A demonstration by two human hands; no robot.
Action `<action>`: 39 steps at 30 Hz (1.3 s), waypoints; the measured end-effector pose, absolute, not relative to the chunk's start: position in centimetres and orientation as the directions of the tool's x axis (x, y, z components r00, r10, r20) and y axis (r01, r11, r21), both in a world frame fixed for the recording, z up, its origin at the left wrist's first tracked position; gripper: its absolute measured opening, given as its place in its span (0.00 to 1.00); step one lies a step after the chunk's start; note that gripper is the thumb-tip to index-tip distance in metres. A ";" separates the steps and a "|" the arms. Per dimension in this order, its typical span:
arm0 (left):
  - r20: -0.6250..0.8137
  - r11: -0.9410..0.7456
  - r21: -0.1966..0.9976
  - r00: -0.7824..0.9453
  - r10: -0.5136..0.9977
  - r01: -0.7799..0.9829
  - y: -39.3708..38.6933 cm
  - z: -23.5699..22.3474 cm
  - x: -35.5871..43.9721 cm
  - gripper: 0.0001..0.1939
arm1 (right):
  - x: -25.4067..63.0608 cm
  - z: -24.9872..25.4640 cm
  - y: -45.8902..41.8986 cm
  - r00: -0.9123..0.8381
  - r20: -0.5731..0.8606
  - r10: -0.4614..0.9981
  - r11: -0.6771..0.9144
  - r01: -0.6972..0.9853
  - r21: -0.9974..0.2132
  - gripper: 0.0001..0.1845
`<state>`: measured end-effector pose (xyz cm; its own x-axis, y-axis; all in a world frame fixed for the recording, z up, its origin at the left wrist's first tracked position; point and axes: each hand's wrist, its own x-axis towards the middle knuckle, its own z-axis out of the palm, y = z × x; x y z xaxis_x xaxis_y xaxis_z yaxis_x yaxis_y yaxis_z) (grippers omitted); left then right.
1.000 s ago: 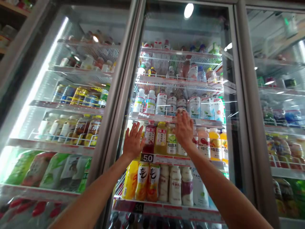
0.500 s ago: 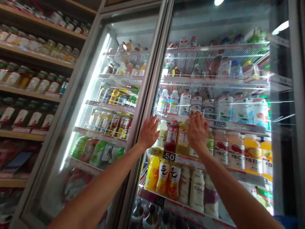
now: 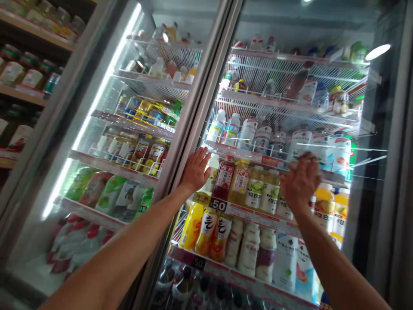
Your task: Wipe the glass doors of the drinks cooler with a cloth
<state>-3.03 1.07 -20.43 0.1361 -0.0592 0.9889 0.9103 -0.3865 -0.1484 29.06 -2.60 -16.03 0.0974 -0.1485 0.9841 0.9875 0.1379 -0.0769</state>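
My left hand (image 3: 195, 171) lies flat with its fingers stretched out, against the right glass door (image 3: 290, 23) beside its metal frame (image 3: 193, 140). Farther right, my right hand (image 3: 303, 181) is at the same glass with its fingers bent, blurred by motion. A small pale patch shows at its fingertips; what it is I cannot make out. Behind the glass, a red drink bottle (image 3: 223, 176) and a yellow drink bottle (image 3: 240, 181) stand between my hands. Orange drink bottles (image 3: 323, 204) are partly hidden by my right hand and forearm.
A left glass door (image 3: 129, 142) adjoins, with a bright light strip (image 3: 93, 107) inside. Wooden shelves (image 3: 35, 32) with jars stand at far left. Price tags (image 3: 218, 204) line the fridge shelves. Milky bottles (image 3: 250, 249) and cartons (image 3: 285, 260) fill a lower shelf.
My right hand has moved to the right across the glass, away from my left hand. The left hand stays by the door frame. The view has shifted and tilted slightly.
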 end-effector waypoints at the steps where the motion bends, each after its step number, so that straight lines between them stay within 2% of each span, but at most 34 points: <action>1: 0.990 -0.413 -0.140 0.125 -0.064 0.900 0.8 -20.4 -2.5 0.24 | 27.6 -17.0 -2.6 -0.001 0.995 -0.097 0.154 0.988 0.016 0.31; 2: 0.991 -0.451 -0.131 0.108 -0.076 0.883 0.4 -20.4 -1.7 0.24 | 26.0 -18.0 -2.5 -0.101 0.994 -0.046 0.192 0.975 0.108 0.31; 4: 0.989 -0.555 -0.136 0.083 -0.120 0.821 -0.6 -20.4 1.0 0.24 | 23.0 -19.8 -2.5 -0.181 0.984 0.000 0.317 0.933 0.171 0.31; 7: 0.967 -0.674 -0.250 0.141 -0.212 0.695 -2.1 -20.6 6.8 0.24 | 20.9 -21.1 -3.2 -0.149 0.988 0.032 0.570 0.815 0.104 0.30; 9: 0.949 -0.674 -0.317 0.214 -0.233 0.668 -2.4 -20.7 10.6 0.25 | 21.2 -21.3 -3.9 -0.146 0.988 0.058 0.726 0.685 0.058 0.30; 11: 0.950 -0.635 -0.311 0.229 -0.211 0.707 -2.1 -20.9 13.1 0.27 | 22.7 -21.0 -4.6 -0.127 0.991 0.045 0.804 0.594 0.040 0.29; 13: 0.955 -0.579 -0.296 0.226 -0.191 0.760 -1.5 -21.0 13.7 0.26 | 25.1 -20.4 -5.1 -0.056 0.998 -0.013 0.757 0.652 0.046 0.29; 14: 0.952 -0.549 -0.305 0.238 -0.192 0.778 -1.2 -21.0 13.1 0.24 | 26.7 -20.0 -5.3 -0.015 0.999 -0.052 0.681 0.731 0.047 0.29; 16: 0.944 -0.498 -0.328 0.265 -0.195 0.803 -0.4 -20.8 10.3 0.22 | 30.0 -19.3 -5.3 0.041 0.993 -0.115 0.453 0.891 0.016 0.29; 18: 0.956 -0.463 -0.289 0.228 -0.185 0.838 0.4 -20.1 6.1 0.21 | 33.1 -19.1 -5.0 0.077 0.988 -0.134 0.247 0.968 -0.042 0.30; 19: 0.970 -0.450 -0.227 0.160 -0.182 0.864 0.7 -19.6 4.1 0.20 | 34.3 -19.3 -4.8 0.086 0.988 -0.128 0.177 0.982 -0.062 0.30; 22: 0.971 -0.453 0.060 -0.158 -0.181 0.889 1.3 -18.3 1.0 0.19 | 36.1 -20.3 -3.9 0.074 0.993 -0.090 0.071 0.995 -0.068 0.28; 24: 0.958 -0.455 0.132 -0.232 -0.170 0.881 1.1 -18.5 2.8 0.20 | 36.2 -21.0 -3.5 0.055 0.995 -0.080 0.046 0.998 -0.051 0.27; 26: 0.983 -0.439 0.028 -0.106 -0.153 0.898 0.4 -19.6 6.9 0.22 | 36.1 -21.2 -3.3 0.051 0.995 -0.085 0.041 0.998 -0.048 0.27; 28: 0.981 -0.424 -0.177 0.127 -0.145 0.888 -0.5 -21.2 11.1 0.25 | 36.1 -21.2 -3.2 0.048 0.995 -0.088 0.046 0.998 -0.044 0.27; 30: 0.944 -0.415 -0.331 0.296 -0.149 0.847 -1.2 -22.4 13.2 0.26 | 36.3 -21.1 -3.2 0.042 0.995 -0.096 0.052 0.998 -0.037 0.27; 32: 0.927 -0.413 -0.374 0.347 -0.142 0.830 -1.2 -22.7 12.2 0.23 | 36.5 -21.2 -3.3 0.032 0.994 -0.106 0.055 0.998 -0.027 0.26; 34: 0.962 -0.413 -0.274 0.249 -0.115 0.868 -0.6 -21.9 8.7 0.22 | 36.6 -21.3 -3.4 0.026 0.993 -0.111 0.056 0.998 -0.020 0.26; 37: 0.992 -0.401 0.074 -0.110 -0.067 0.913 0.5 -20.0 3.4 0.23 | 36.5 -21.5 -3.3 0.037 0.994 -0.107 0.056 0.998 -0.032 0.27; 38: 0.981 -0.402 0.145 -0.184 -0.059 0.904 0.6 -19.6 2.7 0.24 | 36.4 -21.6 -3.3 0.044 0.994 -0.104 0.056 0.998 -0.038 0.27; 39: 0.978 -0.408 0.162 -0.203 -0.058 0.898 0.7 -19.4 2.7 0.24 | 36.4 -21.6 -3.2 0.050 0.994 -0.102 0.056 0.997 -0.044 0.27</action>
<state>2.68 0.67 -19.39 -0.2026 -0.0575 0.9776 0.8983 -0.4085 0.1621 36.36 -3.22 -21.57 0.0495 -0.1023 0.9935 0.9975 0.0559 -0.0440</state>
